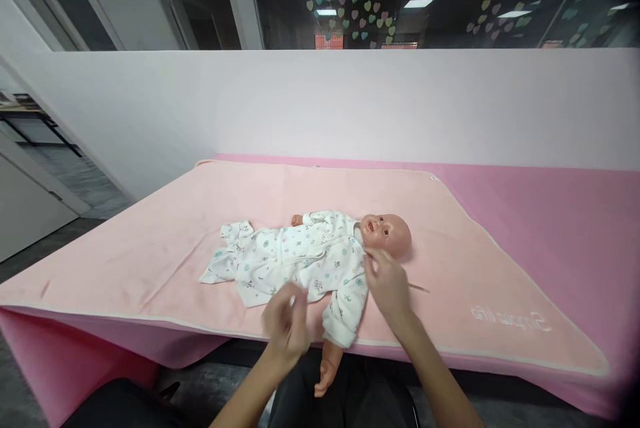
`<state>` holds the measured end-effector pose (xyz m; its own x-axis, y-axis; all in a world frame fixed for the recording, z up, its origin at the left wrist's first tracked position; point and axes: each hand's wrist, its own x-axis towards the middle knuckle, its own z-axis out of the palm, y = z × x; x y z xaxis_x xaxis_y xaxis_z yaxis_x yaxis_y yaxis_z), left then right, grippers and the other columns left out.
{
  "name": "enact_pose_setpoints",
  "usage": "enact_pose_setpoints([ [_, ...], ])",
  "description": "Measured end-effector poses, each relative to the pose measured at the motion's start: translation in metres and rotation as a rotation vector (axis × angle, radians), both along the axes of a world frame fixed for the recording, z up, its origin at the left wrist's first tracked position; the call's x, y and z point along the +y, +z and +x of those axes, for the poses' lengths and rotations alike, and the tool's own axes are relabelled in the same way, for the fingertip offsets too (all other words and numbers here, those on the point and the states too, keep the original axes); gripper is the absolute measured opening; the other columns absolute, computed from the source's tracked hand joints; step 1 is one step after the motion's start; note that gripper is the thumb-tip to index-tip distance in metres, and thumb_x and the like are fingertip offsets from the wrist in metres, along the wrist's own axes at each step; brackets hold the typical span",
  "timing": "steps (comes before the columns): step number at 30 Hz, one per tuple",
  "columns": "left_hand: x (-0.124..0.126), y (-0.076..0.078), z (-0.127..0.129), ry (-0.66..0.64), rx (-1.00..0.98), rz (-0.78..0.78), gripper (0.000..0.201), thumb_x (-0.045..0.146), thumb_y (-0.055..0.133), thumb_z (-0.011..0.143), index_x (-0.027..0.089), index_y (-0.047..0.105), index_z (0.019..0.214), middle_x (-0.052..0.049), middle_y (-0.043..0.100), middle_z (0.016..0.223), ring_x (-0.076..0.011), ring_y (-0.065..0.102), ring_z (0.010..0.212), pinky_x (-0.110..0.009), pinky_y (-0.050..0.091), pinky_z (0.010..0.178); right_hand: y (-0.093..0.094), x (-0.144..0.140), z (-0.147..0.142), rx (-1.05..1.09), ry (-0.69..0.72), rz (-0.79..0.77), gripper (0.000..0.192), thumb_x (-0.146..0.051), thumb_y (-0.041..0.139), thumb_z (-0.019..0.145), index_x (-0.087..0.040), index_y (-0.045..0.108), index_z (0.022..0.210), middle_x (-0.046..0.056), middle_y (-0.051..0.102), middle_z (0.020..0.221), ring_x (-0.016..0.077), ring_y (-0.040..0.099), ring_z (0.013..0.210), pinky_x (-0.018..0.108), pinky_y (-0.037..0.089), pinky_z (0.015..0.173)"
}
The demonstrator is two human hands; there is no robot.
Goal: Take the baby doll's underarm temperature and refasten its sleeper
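Observation:
A baby doll (386,233) lies on its back with its head to the right, dressed in a white patterned baby outfit (305,248). At the neck, my right hand (389,281) is closed in a pinch on the collar edge. My left hand (286,323) hovers at the near side of the outfit, slightly blurred, with its fingers curled closed. Whether anything is between those fingers I cannot make out. The doll's near arm hangs over the table edge, its bare hand (326,371) pointing down. Beside my right wrist lies a thin brownish stick-like thing (419,287), partly hidden.
Under the doll spreads a peach blanket (165,235) with white edging, over a pink table cover (560,228). The near table edge is just in front of my legs. A white wall (350,105) with a dark window above stands behind the table.

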<state>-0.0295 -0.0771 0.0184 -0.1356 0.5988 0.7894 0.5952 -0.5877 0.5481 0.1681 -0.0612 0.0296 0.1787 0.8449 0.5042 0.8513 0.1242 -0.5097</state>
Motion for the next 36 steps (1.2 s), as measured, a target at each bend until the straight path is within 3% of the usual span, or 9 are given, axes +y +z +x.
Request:
enact_pose_setpoints([
  [2,0.048,0.019,0.034,-0.188,0.02,-0.138,0.025,0.031,0.035,0.089,0.021,0.057,0.094,-0.006,0.062,0.084,-0.0177,0.058,0.078,-0.034,0.048,0.069,-0.006,0.023,-0.023,0.059,0.035,0.076,0.032,-0.022,0.036,0.087,-0.017,0.058,0.109,0.01,0.063,0.105,0.0216,0.06,0.09,0.03,0.046,0.072],
  [4,0.084,0.027,0.062,-0.306,0.175,-0.227,0.026,0.027,0.034,0.09,0.02,0.058,0.095,-0.005,0.062,0.093,-0.0173,0.056,0.09,-0.033,0.045,0.08,-0.017,0.042,-0.037,0.127,0.031,0.108,0.032,-0.019,0.037,0.085,-0.017,0.057,0.111,0.011,0.061,0.105,0.022,0.059,0.091,0.031,0.047,0.072],
  [7,0.11,0.018,0.079,-0.278,0.378,-0.292,0.026,0.023,0.034,0.09,0.02,0.06,0.089,-0.004,0.061,0.086,-0.0179,0.053,0.085,-0.035,0.04,0.08,-0.032,0.054,-0.042,0.261,-0.003,0.196,0.031,-0.02,0.039,0.084,-0.017,0.057,0.11,0.01,0.061,0.104,0.0214,0.057,0.095,0.033,0.046,0.079],
  [11,0.107,-0.001,0.075,-0.157,0.42,-0.257,0.019,0.016,0.04,0.085,0.02,0.058,0.091,-0.005,0.06,0.092,-0.02,0.051,0.089,-0.036,0.036,0.08,-0.042,0.053,-0.039,0.345,0.0,0.238,0.032,-0.022,0.039,0.085,-0.018,0.055,0.113,0.011,0.062,0.107,0.0191,0.059,0.085,0.034,0.047,0.078],
  [14,0.102,-0.002,0.074,-0.117,0.419,-0.247,0.016,0.015,0.042,0.083,0.019,0.056,0.088,-0.005,0.059,0.093,-0.0209,0.05,0.09,-0.036,0.035,0.08,-0.045,0.051,-0.039,0.366,-0.005,0.225,0.031,-0.024,0.04,0.086,-0.017,0.055,0.112,0.009,0.064,0.101,0.0185,0.06,0.08,0.032,0.047,0.074],
  [20,0.103,0.003,0.074,-0.153,0.417,-0.267,0.012,0.014,0.042,0.083,0.019,0.052,0.084,-0.004,0.058,0.088,-0.0199,0.049,0.088,-0.036,0.034,0.079,-0.047,0.051,-0.041,0.381,-0.012,0.252,0.026,-0.028,0.04,0.089,-0.017,0.057,0.106,0.008,0.066,0.096,0.0174,0.06,0.076,0.03,0.047,0.071],
  [26,0.1,-0.001,0.071,-0.247,0.405,-0.223,0.015,0.016,0.037,0.086,0.019,0.052,0.085,-0.003,0.059,0.088,-0.018,0.05,0.088,-0.034,0.035,0.082,-0.046,0.053,-0.041,0.37,-0.012,0.286,0.029,-0.027,0.038,0.09,-0.017,0.058,0.11,0.011,0.062,0.107,0.0145,0.056,0.068,0.031,0.046,0.07],
  [32,0.098,-0.009,0.072,-0.23,0.341,-0.092,0.014,0.017,0.039,0.088,0.018,0.053,0.088,-0.004,0.06,0.087,-0.0173,0.05,0.085,-0.033,0.036,0.08,-0.046,0.054,-0.04,0.402,-0.025,0.324,0.026,-0.028,0.041,0.089,-0.016,0.064,0.094,0.007,0.064,0.084,0.0158,0.058,0.074,0.028,0.046,0.069],
  [36,0.095,-0.01,0.072,-0.224,0.317,-0.01,0.013,0.016,0.042,0.087,0.018,0.055,0.089,-0.003,0.061,0.087,-0.0167,0.051,0.084,-0.033,0.037,0.08,-0.047,0.054,-0.039,0.425,-0.021,0.347,0.024,-0.026,0.042,0.089,-0.016,0.063,0.094,0.007,0.065,0.084,0.0159,0.059,0.076,0.028,0.047,0.069],
])
